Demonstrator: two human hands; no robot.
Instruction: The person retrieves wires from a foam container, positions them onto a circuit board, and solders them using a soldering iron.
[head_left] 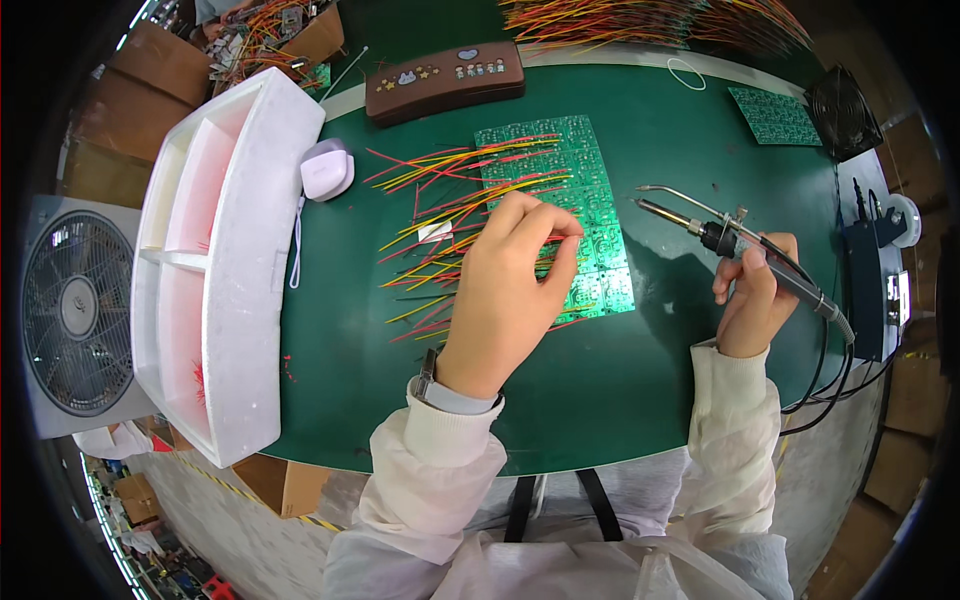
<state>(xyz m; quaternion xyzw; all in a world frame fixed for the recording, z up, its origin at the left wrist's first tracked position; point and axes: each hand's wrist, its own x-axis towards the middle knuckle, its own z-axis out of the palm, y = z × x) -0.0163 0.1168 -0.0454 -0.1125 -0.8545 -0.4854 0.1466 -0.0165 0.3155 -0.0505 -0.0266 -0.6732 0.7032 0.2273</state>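
Note:
A green circuit board panel (604,215) lies on the green table (590,400), with red, yellow and black wires (425,180) fanning out from its left side. Over the board's lower left part is my left hand (512,285), thumb and forefinger pinched together; whatever is between the fingertips is too small to make out. My right hand (756,305) grips a soldering iron (718,238) with a thin metal feed tube (685,193) clamped along it. The iron's tip points left, in the air to the right of the board and apart from it.
On the left stands a white foam box (245,250) with compartments, beside a fan (78,305). A brown case (445,85) and a pale earbud-like case (327,172) lie behind. Another circuit board (775,116), a small black fan (843,112) and cables (828,375) are at right.

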